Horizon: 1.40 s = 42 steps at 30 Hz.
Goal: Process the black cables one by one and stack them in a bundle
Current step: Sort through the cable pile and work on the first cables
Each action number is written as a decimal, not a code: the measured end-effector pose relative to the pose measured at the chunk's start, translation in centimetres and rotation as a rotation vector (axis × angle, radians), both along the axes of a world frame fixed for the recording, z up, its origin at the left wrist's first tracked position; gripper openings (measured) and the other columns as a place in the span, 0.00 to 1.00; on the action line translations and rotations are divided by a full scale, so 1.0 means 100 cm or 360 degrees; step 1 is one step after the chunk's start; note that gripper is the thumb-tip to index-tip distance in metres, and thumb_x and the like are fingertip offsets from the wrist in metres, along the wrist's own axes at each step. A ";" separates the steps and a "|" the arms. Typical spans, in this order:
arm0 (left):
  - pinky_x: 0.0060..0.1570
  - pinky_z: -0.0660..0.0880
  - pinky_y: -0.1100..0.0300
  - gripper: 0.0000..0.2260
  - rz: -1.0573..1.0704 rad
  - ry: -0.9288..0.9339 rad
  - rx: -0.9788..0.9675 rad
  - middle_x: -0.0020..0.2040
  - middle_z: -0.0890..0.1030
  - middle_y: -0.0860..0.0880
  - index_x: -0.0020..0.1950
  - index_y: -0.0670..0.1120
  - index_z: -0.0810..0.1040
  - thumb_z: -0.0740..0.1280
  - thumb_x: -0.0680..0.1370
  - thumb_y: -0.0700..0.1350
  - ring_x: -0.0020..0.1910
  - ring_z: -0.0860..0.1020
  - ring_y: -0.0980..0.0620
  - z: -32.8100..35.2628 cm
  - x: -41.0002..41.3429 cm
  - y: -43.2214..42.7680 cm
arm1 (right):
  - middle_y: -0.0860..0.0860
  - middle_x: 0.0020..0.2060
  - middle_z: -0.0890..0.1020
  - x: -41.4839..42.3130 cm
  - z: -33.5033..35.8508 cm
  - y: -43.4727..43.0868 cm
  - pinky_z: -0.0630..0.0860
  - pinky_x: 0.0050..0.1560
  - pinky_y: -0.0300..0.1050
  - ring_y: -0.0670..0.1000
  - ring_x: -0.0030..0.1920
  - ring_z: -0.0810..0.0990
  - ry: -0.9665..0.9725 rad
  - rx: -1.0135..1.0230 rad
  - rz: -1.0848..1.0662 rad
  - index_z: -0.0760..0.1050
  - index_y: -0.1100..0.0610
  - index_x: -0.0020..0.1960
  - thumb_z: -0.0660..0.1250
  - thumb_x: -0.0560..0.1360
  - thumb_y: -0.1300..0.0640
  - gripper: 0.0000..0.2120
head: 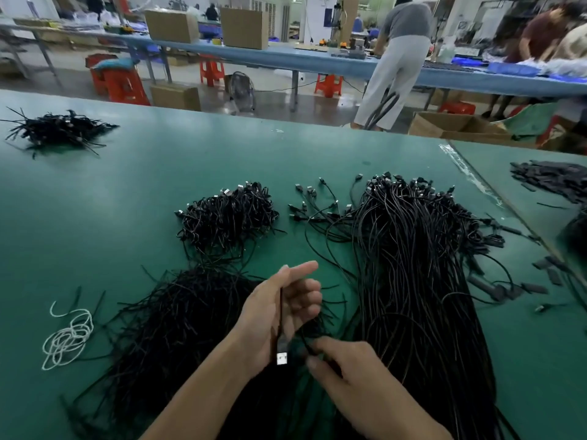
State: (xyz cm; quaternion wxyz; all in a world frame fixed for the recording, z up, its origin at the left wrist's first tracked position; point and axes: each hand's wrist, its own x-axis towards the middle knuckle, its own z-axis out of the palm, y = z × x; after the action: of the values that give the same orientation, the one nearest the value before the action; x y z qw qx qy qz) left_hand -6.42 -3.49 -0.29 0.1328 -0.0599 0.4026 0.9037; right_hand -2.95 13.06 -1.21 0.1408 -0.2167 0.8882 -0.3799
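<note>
My left hand (282,312) holds one black cable (280,315) against its palm, thumb over it, and the cable's silver USB plug (281,358) hangs at the heel of the hand. My right hand (352,373) pinches the same cable lower down, just right of the plug. A long pile of straight black cables (413,265) lies to the right. A heap of coiled cables (227,214) sits ahead of my hands. A loose pile of thin black ties (178,315) spreads under and left of my left forearm.
All of it lies on a green table (95,201). A white string (68,339) is curled at the left. Another black heap (57,128) sits far left. Small black parts (552,177) lie at the right. A person (397,58) stands beyond the table's far edge.
</note>
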 end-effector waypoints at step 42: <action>0.32 0.78 0.65 0.21 0.0114 0.0208 -0.0002 0.41 0.84 0.41 0.40 0.41 0.86 0.60 0.78 0.53 0.32 0.81 0.53 0.024 0.017 -0.010 | 0.46 0.35 0.79 -0.006 0.012 -0.001 0.73 0.39 0.45 0.43 0.36 0.75 -0.0126 -0.0016 -0.0085 0.77 0.45 0.48 0.59 0.80 0.38 0.13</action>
State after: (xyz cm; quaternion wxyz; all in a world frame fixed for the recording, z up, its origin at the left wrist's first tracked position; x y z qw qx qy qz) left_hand -4.75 -4.50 2.15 0.0738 -0.0153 0.4085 0.9096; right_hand -3.52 12.97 -0.03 0.1644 -0.1785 0.8855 -0.3962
